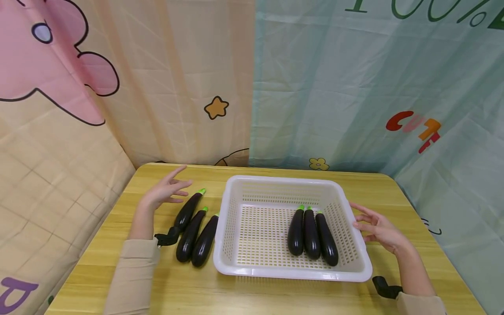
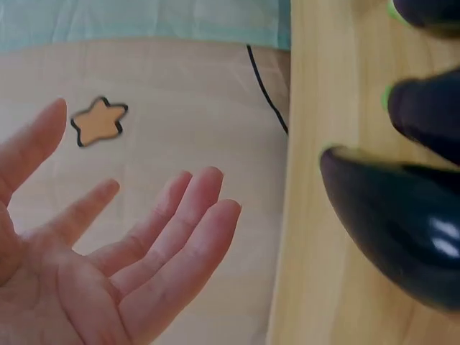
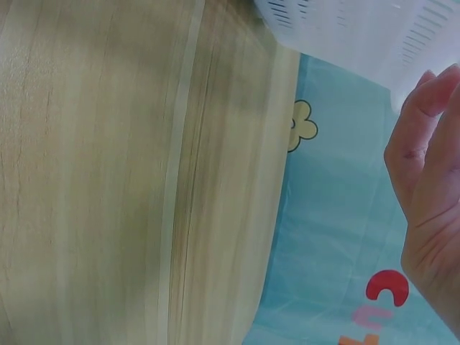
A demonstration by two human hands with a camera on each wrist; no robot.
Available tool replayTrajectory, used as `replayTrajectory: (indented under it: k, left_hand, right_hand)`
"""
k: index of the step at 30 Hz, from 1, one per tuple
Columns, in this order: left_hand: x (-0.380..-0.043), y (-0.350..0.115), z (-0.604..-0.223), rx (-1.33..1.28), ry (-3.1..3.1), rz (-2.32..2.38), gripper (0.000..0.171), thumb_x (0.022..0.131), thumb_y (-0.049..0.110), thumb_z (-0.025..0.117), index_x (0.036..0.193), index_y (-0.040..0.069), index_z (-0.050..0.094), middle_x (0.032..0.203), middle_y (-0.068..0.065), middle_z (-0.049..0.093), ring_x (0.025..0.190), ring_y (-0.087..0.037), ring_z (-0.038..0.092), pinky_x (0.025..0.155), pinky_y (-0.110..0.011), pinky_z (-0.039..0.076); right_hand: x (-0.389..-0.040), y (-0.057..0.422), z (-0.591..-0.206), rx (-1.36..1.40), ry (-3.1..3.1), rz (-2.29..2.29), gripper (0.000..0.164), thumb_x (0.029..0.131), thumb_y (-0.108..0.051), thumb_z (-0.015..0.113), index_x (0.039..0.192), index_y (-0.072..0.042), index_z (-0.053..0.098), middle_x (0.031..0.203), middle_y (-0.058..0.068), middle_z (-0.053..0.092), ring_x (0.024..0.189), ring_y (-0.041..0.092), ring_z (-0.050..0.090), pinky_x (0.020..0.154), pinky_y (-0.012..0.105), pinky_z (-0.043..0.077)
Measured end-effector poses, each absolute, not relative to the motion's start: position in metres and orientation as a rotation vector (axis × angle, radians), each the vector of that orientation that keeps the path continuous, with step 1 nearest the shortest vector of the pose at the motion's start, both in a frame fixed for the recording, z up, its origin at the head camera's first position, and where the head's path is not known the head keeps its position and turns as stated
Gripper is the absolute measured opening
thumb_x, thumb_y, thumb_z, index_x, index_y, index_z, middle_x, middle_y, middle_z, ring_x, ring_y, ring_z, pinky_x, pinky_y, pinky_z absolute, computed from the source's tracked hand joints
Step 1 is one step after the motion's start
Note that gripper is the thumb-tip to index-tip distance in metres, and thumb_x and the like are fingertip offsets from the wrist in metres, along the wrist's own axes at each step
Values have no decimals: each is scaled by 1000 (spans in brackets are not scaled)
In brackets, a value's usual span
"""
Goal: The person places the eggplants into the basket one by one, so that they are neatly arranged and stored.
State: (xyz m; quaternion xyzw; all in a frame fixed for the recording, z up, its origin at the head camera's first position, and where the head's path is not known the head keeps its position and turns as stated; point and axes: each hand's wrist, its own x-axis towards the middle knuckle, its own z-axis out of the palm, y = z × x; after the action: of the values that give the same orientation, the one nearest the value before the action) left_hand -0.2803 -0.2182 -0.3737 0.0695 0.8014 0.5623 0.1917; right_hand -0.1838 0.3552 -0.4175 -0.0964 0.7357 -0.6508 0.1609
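A white plastic basket (image 1: 271, 272) with slotted walls stands on the table, and three dark eggplants (image 1: 312, 236) lie side by side in its right half. Three more eggplants (image 1: 190, 238) with green stem ends lie left of the basket, the nearest one right against its wall in the head view. My left hand (image 1: 167, 189) hovers beside their upper ends, fingers spread and holding nothing; its palm (image 2: 79, 287) shows in the left wrist view. With loosely bent fingers, my right hand (image 1: 379, 228) is at the basket's right rim, fingertips touching the outer edge.
The wooden table (image 1: 275, 302) ends at a back edge against hanging printed cloth (image 1: 315, 87). Another cloth (image 1: 47, 192) hangs along the left side. Black wrist mounts (image 1: 386, 288) stick out from both forearms, the left one overlapping an eggplant in the head view.
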Motion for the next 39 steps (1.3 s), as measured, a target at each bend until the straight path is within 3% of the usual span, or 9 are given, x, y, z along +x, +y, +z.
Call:
replayTrajectory:
  k: [14,21,29,39]
  left_hand:
    - [-287,-243,-418,160,2250,1550,77,92,26,56,148,13,5,135,-32,31,116,-47,42,90,-49,45]
    - [-287,-247,-428,191,2234,1492,74,93,22,54,148,9,7,132,-33,32,109,-41,49,87,-50,46]
    - [-290,-248,-438,130,2202,1420,79,89,25,61,148,12,10,130,-29,38,101,-30,53,82,-47,49]
    - [-290,-249,-448,133,2196,1349,79,88,28,61,148,13,12,131,-28,35,100,-31,50,77,-43,52]
  right_hand:
    - [-186,363,-419,-346,1959,-1875,56,94,0,45,144,-20,28,104,-1,62,89,18,64,65,39,55]
    - [-187,364,-421,-377,1936,-1889,56,94,2,45,144,-19,29,104,0,61,90,18,64,66,39,55]
    - [-188,364,-422,-398,1909,-1907,56,94,2,43,144,-20,28,105,0,60,90,17,63,65,38,55]
    - [-187,362,-420,-424,1890,-1918,56,94,3,42,142,-24,33,106,0,61,92,18,63,66,38,55]
